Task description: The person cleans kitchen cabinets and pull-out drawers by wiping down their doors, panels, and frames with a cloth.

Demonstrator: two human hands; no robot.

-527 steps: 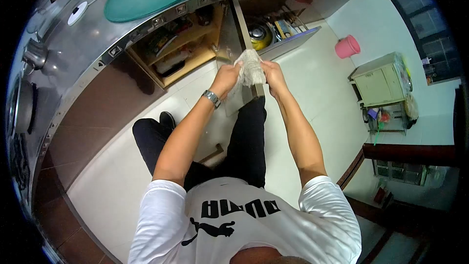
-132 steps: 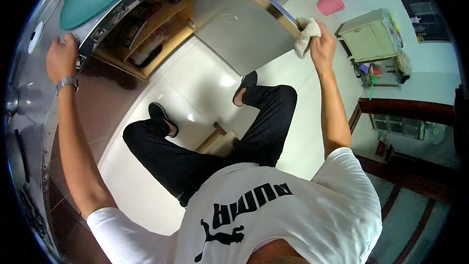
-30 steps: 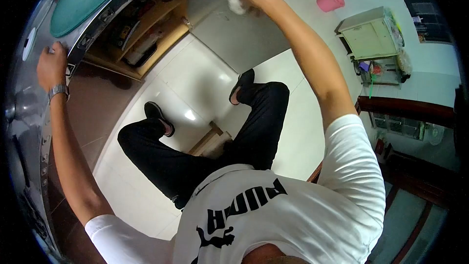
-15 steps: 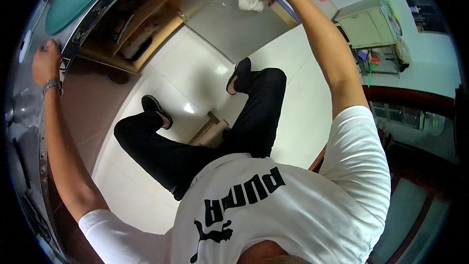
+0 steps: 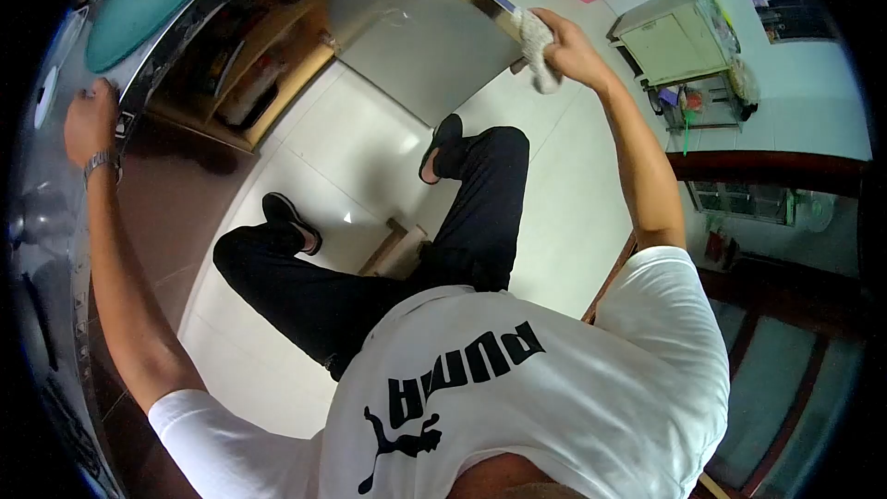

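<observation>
The right hand (image 5: 575, 54) is gripping a white cloth (image 5: 539, 48) at the cabinet door (image 5: 407, 37)'s outer top corner, probably needing even pressure; the left hand (image 5: 92, 123) is resting on the countertop (image 5: 51, 162)'s edge, grip unclear.

Cabinet contents (image 5: 251, 100) are dark and blurred; items cannot be identified. The view's top edge cuts off the green board (image 5: 152, 5) and the door (image 5: 407, 42). The right hand (image 5: 571, 54) covers part of the cloth (image 5: 536, 42); the legs (image 5: 485, 208) partly hide the stool (image 5: 393, 249).
</observation>
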